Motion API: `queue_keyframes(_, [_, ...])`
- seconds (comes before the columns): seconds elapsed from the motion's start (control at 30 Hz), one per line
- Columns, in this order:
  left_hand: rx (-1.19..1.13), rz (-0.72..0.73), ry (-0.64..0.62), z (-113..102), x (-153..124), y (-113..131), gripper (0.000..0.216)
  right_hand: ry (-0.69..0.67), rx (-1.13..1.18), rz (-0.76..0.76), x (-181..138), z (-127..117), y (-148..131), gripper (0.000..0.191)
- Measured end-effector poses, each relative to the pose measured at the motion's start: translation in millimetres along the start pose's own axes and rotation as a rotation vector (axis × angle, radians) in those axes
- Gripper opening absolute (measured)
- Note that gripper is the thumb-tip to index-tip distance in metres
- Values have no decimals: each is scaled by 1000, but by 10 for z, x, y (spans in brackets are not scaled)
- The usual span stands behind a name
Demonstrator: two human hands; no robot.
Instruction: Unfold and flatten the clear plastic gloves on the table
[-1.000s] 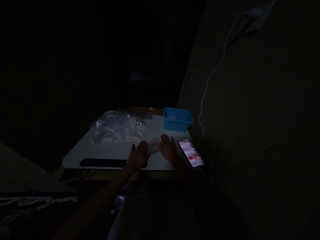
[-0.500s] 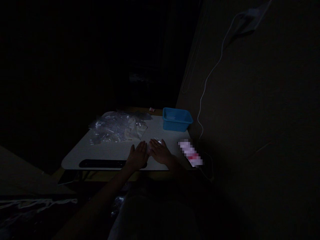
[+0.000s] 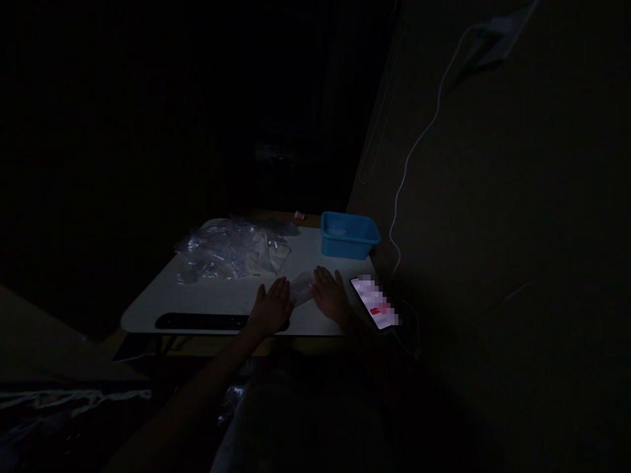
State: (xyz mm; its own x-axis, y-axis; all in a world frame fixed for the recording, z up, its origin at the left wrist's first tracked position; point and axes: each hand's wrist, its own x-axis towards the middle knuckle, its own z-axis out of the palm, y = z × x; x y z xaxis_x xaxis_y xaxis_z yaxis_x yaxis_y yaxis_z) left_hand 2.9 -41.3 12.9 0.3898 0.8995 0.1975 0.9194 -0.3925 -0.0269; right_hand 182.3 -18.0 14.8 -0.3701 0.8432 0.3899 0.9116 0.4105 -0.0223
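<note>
The room is very dark. My left hand (image 3: 271, 307) lies flat and open on the white table (image 3: 207, 299), fingers stretched forward. My right hand (image 3: 329, 295) also lies flat and open, a little to the right. Between them a small clear plastic bag (image 3: 302, 288) rests on the table, with both hands pressing on its ends. A lit phone (image 3: 375, 303) lies just right of my right hand.
A heap of clear plastic bags (image 3: 231, 253) covers the table's far left. A blue tub (image 3: 349, 234) stands at the far right corner. A white cable (image 3: 414, 148) hangs down the wall on the right. A black strip (image 3: 202, 321) runs along the near edge.
My right hand slid left across the bag until it touched my left hand, then moved back right, so the bag shows between them again.
</note>
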Motion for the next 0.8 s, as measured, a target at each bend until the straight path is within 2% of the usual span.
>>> queue_keyframes(0.13, [-6,-4,7,-1,-1,-6,52,-56,41,-183,-31,-49,-204,49])
queue_keyframes(0.23, [-10,3,-8,-8,-2,-17,51,-125,51,-237,1,-41,-332,51])
queue_keyframes(0.4, [-26,-7,-11,-4,1,-20,50,-168,57,-210,64,2,-339,50])
queue_keyframes(0.6, [-14,5,14,-10,-1,0,51,-123,50,-122,74,43,-119,44])
queue_keyframes(0.8, [-23,3,12,2,1,-13,51,-100,-7,9,70,65,36,48])
